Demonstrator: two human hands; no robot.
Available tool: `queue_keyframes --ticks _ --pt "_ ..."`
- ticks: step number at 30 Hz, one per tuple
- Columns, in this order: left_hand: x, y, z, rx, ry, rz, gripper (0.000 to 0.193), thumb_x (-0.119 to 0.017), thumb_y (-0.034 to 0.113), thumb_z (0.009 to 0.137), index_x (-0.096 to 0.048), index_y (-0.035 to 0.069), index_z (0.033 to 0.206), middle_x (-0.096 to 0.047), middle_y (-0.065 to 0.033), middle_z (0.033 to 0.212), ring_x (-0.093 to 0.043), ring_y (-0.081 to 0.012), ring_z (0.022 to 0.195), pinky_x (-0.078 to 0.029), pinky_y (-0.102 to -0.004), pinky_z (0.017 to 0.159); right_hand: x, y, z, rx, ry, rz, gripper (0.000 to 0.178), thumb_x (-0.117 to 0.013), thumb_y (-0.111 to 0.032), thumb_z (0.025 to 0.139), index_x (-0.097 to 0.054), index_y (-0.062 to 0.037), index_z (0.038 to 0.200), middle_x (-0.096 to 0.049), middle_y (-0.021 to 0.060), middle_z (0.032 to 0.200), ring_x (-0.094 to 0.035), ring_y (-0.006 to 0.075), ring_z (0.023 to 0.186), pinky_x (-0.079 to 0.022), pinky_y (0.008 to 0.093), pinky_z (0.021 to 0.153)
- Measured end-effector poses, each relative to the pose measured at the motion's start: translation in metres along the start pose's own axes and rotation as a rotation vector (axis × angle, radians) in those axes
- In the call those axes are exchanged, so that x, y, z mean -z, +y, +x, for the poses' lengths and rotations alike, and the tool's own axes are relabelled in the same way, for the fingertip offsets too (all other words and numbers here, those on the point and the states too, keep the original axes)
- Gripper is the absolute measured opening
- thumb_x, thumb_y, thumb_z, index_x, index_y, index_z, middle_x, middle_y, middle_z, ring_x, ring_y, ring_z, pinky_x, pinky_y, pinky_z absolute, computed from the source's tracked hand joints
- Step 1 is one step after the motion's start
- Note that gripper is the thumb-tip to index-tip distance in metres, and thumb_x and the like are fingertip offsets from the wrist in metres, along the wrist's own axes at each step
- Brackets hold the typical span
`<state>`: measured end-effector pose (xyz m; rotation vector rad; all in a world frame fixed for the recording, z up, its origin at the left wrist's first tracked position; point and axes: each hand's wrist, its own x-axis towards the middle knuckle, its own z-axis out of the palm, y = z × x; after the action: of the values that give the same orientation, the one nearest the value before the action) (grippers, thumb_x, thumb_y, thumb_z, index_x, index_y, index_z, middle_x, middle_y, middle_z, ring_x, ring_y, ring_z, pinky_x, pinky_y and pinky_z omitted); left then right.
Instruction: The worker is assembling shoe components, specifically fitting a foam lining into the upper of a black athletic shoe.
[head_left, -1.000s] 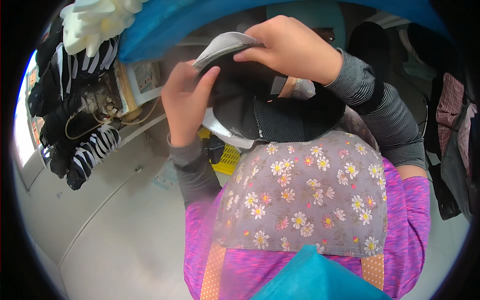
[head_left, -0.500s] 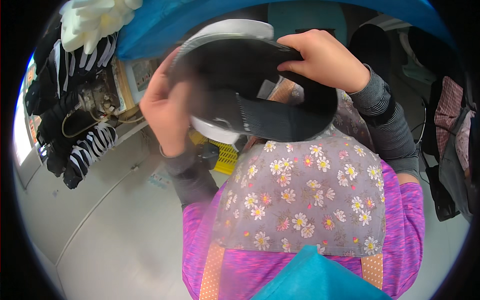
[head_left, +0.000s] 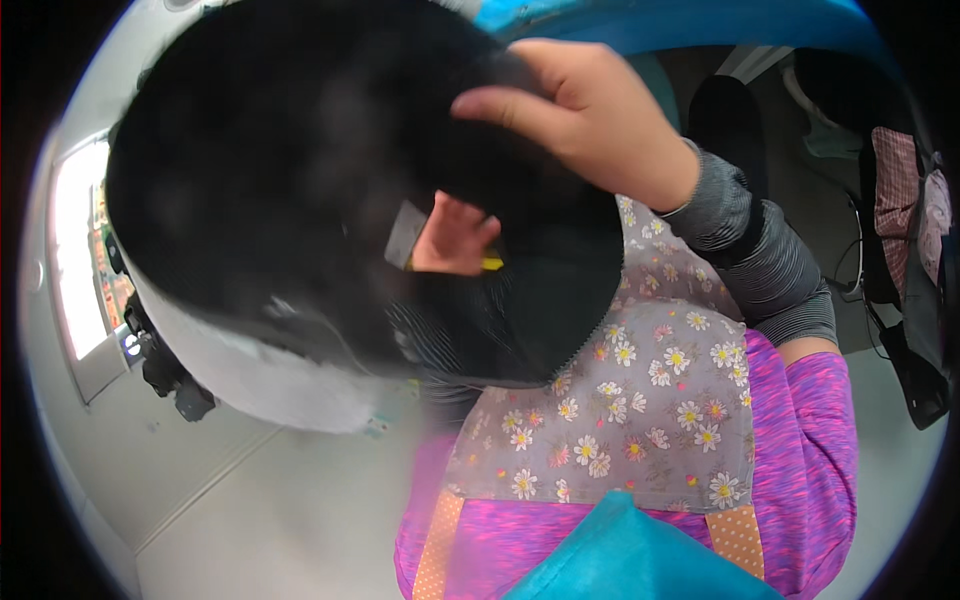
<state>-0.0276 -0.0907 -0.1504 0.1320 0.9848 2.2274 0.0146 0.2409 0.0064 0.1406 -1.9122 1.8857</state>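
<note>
Black cap (head_left: 260, 190), held up, white brim (head_left: 265, 375) at lower left.

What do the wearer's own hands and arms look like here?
Both the right hand and left hand are ungloved. A finely striped grey-and-black sleeve covers the right forearm; above it, past a bare gap, comes a purple, pink-flecked shirt sleeve. The left arm is mostly hidden.

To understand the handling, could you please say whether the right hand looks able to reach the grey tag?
Probably yes: nothing appears to cover the grey tag, though the right hand, pinching the black piece, might need to release it.
</note>
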Motion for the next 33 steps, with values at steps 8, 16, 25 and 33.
queue_keyframes --ticks 8,16,25,33 --pt "-0.132 -0.009 0.058 0.029 -0.081 -0.044 0.057 -0.052 0.049 0.098 -0.047 0.015 0.144 -0.049 -0.0057 0.145 -0.046 -0.0255 0.132 -0.036 -0.0397 0.112 -0.020 0.019 -0.015 0.026 0.113 0.169 0.030 -0.083 -0.016 0.076 -0.068 -0.0021 0.098 -0.071 0.0129 0.085 -0.069 0.0252 0.079 -0.053 0.0323 0.072" --pt "-0.181 -0.009 0.074 -0.097 0.061 0.162 0.066 -0.051 0.064 0.095 -0.047 0.022 0.146 -0.043 -0.0040 0.152 -0.039 -0.0237 0.139 -0.030 -0.0407 0.115 -0.012 0.015 -0.009 -0.104 0.083 0.041 0.038 -0.077 -0.038 0.083 -0.071 -0.0037 0.100 -0.071 0.0163 0.088 -0.068 0.0343 0.080 -0.053 0.0362 0.068" --pt "-0.160 -0.018 0.090 -0.610 0.402 0.641 0.083 -0.042 0.072 0.093 -0.044 0.007 0.144 -0.052 -0.0107 0.142 -0.052 -0.0269 0.127 -0.039 -0.0422 0.109 -0.008 0.030 -0.030 -0.203 0.010 -0.125 0.050 -0.082 -0.038 0.076 -0.067 -0.0003 0.106 -0.070 0.0204 0.092 -0.068 0.0376 0.090 -0.054 0.0389 0.078" --pt "-0.202 0.006 0.073 -0.253 0.489 0.485 0.081 -0.044 0.073 0.092 -0.048 0.007 0.140 -0.058 -0.0097 0.134 -0.058 -0.0257 0.117 -0.047 -0.0369 0.100 -0.001 0.017 -0.038 0.017 -0.092 -0.326 0.049 -0.083 -0.030 0.073 -0.062 -0.0028 0.108 -0.068 0.0196 0.090 -0.066 0.0387 0.088 -0.053 0.0429 0.075"
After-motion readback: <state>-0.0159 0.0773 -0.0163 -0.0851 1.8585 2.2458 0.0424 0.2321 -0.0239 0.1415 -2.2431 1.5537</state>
